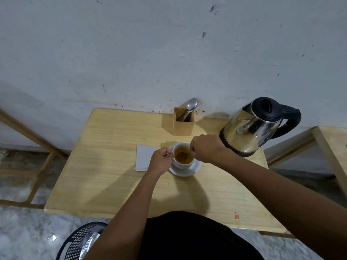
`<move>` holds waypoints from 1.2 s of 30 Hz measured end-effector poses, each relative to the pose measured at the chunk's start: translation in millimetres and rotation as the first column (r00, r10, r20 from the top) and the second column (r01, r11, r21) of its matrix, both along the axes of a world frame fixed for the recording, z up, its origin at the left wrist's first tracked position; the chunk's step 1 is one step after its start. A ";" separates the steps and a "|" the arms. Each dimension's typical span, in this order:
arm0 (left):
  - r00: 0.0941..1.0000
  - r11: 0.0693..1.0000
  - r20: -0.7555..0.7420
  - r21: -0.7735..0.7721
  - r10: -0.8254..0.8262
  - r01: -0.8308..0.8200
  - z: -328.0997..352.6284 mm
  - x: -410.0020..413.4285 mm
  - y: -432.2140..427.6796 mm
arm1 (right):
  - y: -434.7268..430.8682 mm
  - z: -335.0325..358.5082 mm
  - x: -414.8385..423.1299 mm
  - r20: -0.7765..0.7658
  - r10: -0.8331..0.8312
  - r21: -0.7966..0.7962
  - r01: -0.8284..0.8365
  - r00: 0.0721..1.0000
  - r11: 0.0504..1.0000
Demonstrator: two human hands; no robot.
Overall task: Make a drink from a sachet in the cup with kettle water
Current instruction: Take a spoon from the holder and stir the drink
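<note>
Far left on the wooden table (112,166) lies a flat white paper piece (143,156), likely a napkin or the emptied sachet; which one cannot be told from here. Its right edge runs under the left hand (161,160). That hand sits just beside the white cup (183,155), fingers curled in and pinched narrow at the cup's left side, seemingly on its handle, though the handle itself is hidden.

The cup stands on a white saucer (185,171) near the middle of the table. It holds amber liquid with a darker brown patch of powder at the centre, so water appears to be in already and the sachet contents added but not fully dissolved.

Over the cup's right rim hangs the right hand (205,148), fingers closed tight around something thin that dips into the drink, most likely a small spoon, barely visible. Judging by this, the step in hand is stirring.

Behind the cup a wooden cutlery holder (183,121) keeps a spoon and fork. Rightmost, the steel kettle (251,126) stands upright, lid shut, touching neither hand.

What seems left: stir until the dark patch is gone, then take the stirrer out.
</note>
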State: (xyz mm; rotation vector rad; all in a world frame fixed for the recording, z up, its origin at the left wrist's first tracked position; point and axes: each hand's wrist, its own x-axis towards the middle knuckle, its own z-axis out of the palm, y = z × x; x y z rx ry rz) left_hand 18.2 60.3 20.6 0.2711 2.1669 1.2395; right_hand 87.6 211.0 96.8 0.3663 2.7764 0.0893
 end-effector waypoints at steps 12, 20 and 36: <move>1.000 1.000 0.007 0.006 0.013 -0.013 0.0 1.0 -0.2 | -6.7 5.3 -0.7 0.035 -0.046 -0.019 0.047 0.998 0.999; 1.000 1.000 -0.003 -0.004 0.010 -0.010 2.0 1.4 0.3 | 0.3 3.9 0.3 0.021 -0.071 0.038 0.070 0.997 0.997; 1.000 1.000 0.001 -0.009 0.018 -0.018 -2.4 -0.4 1.6 | -6.0 9.1 1.0 0.032 -0.074 0.007 0.074 0.997 0.997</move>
